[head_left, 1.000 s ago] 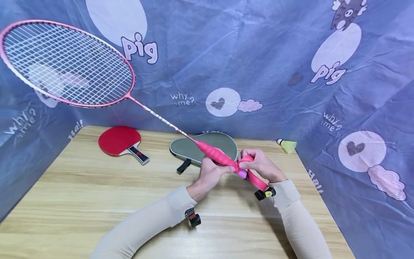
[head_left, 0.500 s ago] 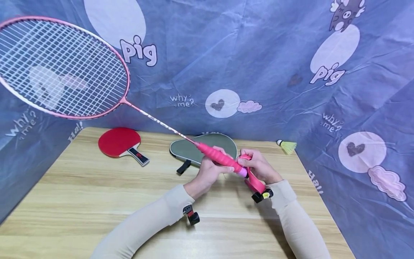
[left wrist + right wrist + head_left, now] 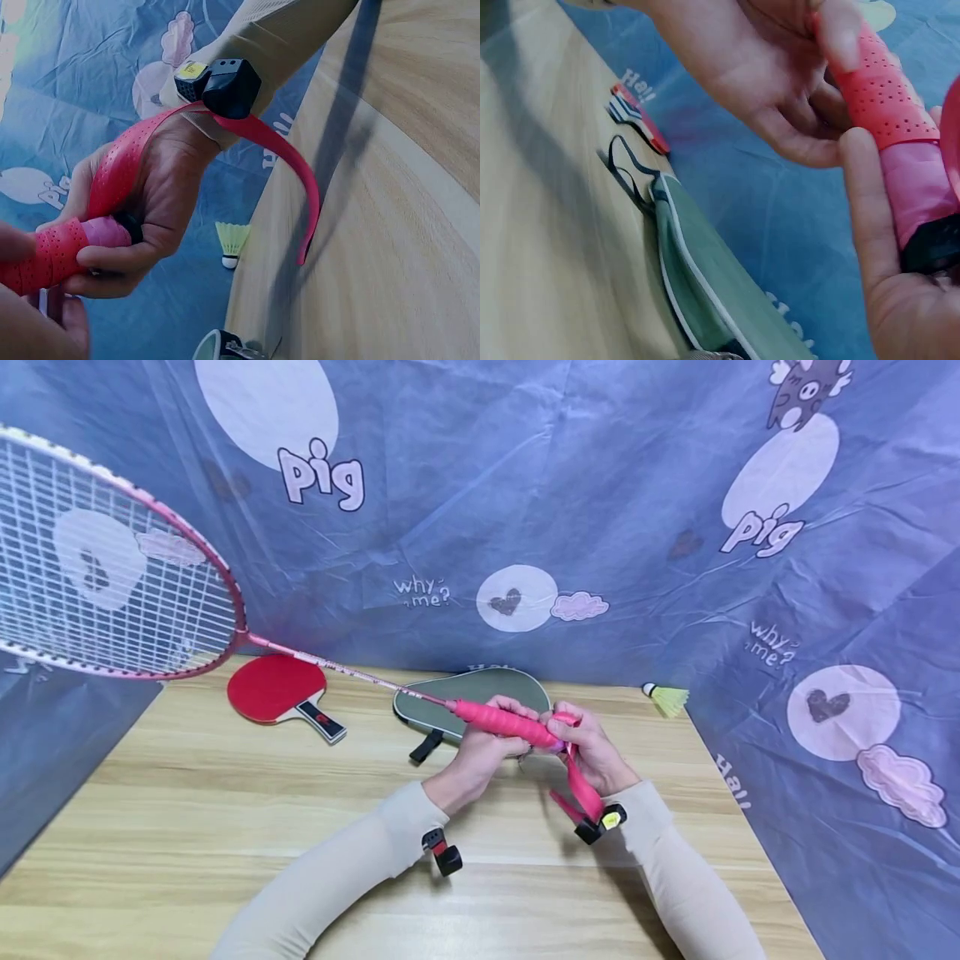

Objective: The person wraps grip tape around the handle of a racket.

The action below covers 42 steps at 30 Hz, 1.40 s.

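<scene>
My left hand (image 3: 476, 760) grips the handle of a badminton racket (image 3: 337, 667), whose strung head reaches past the left edge of the head view. Perforated pink grip tape (image 3: 885, 97) is wound round the handle. Near the butt a stretch of lilac under-layer (image 3: 915, 184) shows, ending in a black cap (image 3: 934, 244). My right hand (image 3: 596, 752) is at this end, pinching the tape between thumb and fingers. In the left wrist view its fingers curl beneath the butt. The loose tape tail (image 3: 124, 161) loops over the right wrist and hangs free.
Behind the hands lies a green zipped racket case (image 3: 487, 689) with a black strap. A red table tennis bat (image 3: 277, 689) is at the back left, a yellow shuttlecock (image 3: 666, 699) at the back right. Patterned blue cloth (image 3: 615, 510) surrounds the wooden table (image 3: 225, 827).
The racket's head has swung down and leftward, partly out of the head view, as the handle turned flatter. My right hand shifted slightly left, and the tape tail now hangs lower in a loop.
</scene>
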Available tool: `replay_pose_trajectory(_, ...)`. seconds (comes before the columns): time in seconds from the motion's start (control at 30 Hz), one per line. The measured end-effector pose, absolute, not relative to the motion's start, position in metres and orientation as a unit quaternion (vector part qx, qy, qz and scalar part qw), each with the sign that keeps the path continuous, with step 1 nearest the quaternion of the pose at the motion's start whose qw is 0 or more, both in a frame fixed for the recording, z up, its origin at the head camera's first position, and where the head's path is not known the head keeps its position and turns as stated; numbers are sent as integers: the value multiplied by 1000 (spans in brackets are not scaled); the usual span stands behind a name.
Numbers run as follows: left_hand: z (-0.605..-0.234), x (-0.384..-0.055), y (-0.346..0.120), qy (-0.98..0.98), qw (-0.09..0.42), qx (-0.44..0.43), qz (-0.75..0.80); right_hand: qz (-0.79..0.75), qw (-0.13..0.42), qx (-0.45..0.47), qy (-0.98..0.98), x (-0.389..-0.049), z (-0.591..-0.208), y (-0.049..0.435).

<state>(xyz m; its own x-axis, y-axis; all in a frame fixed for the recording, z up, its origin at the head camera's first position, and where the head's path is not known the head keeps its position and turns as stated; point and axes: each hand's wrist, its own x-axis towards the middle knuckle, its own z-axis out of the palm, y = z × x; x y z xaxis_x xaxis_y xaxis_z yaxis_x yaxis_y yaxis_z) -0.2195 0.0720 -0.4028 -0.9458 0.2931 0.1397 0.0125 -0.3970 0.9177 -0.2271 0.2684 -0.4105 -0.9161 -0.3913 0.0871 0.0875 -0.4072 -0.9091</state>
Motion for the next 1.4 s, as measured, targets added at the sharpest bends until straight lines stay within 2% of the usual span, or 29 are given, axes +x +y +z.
replay_pose_trajectory(0.1, -402, -217, 75, 586, 38, 121, 800, -842, 135, -132, 505, -225, -411, 265)
replay_pose_trajectory(0.23, -406, -213, 79, 637, -16, 88, 766, -841, 82, -107, 524, -222, -412, 257)
replay_pose_trajectory(0.33, -408, -210, 82, 635, -21, 75, 769, -828, 37, -105, 549, -220, -413, 253)
replay_pose_trajectory(0.43, -409, -210, 83, 625, -14, 66, 778, -815, 22, -116, 567, -218, -412, 255)
replay_pose_trajectory(0.7, -410, -206, 89, 628, 27, 65, 775, -708, 87, -206, 669, -227, -402, 290)
replay_pose_trajectory(0.87, -410, -203, 92, 613, 61, 83, 783, -697, 136, -246, 659, -233, -401, 310)
replay_pose_trajectory(1.4, -409, -209, 87, 604, 134, 98, 779, -710, 202, -206, 643, -235, -406, 315)
